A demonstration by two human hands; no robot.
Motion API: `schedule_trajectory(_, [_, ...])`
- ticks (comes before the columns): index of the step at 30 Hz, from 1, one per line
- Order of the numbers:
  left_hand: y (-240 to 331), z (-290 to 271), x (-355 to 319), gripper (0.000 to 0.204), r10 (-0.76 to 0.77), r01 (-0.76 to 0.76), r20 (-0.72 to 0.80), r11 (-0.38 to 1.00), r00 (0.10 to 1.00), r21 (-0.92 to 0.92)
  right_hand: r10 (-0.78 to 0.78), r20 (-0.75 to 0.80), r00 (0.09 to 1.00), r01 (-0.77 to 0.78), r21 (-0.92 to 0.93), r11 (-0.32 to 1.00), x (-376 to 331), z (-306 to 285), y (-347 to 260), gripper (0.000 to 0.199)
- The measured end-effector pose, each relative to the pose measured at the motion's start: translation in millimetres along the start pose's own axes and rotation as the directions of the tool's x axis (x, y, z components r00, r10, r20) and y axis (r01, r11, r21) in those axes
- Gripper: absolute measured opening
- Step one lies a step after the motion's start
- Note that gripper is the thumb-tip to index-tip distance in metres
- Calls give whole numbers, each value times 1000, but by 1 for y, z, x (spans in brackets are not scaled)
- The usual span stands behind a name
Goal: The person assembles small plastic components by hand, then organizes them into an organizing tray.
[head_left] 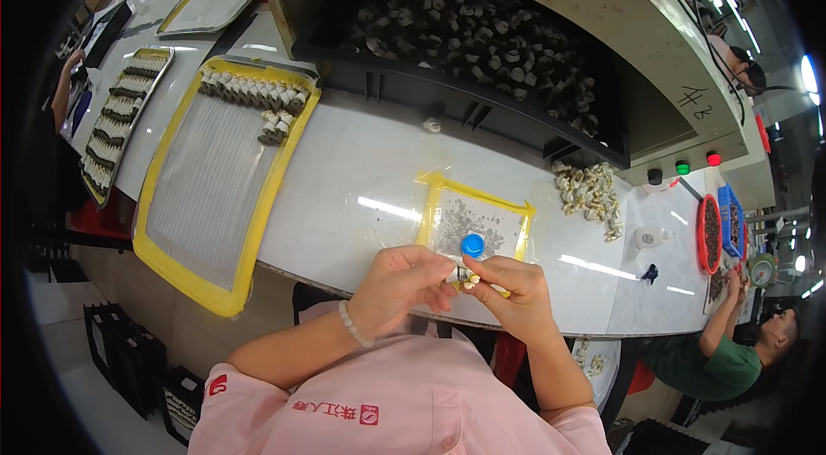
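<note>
A small pale cylindrical part (pixel 465 276) is pinched between the fingertips of both hands at the near edge of the white tabletop (pixel 361 171). The left hand (pixel 402 281), with a bead bracelet at the wrist, and the right hand (pixel 514 290) both close on it. Just beyond sits a blue cap (pixel 472 244) on a small yellow-edged clear square (pixel 476 216). To the right lies a loose pile of pale parts (pixel 590 192). To the left, a large yellow-rimmed tray (pixel 176 261) holds rows of parts along its far end. Behind, a black bin (pixel 404 89) is filled with many more.
</note>
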State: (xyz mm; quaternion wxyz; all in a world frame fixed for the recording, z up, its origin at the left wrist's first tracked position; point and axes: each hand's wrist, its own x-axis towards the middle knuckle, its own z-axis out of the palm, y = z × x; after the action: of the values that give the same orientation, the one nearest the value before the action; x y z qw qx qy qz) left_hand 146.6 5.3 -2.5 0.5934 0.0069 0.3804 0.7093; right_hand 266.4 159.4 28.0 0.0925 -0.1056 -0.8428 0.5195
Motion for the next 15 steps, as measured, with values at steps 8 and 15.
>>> schedule_trajectory(8, [3,0,0,14,-1,1,-14,1000,1000,29,-30,-29,999,30,10,999,1,4,-1,33])
schedule_trajectory(15, [10,-3,-12,14,0,1,-20,998,1000,59,-47,40,998,47,0,999,5,7,-4,37])
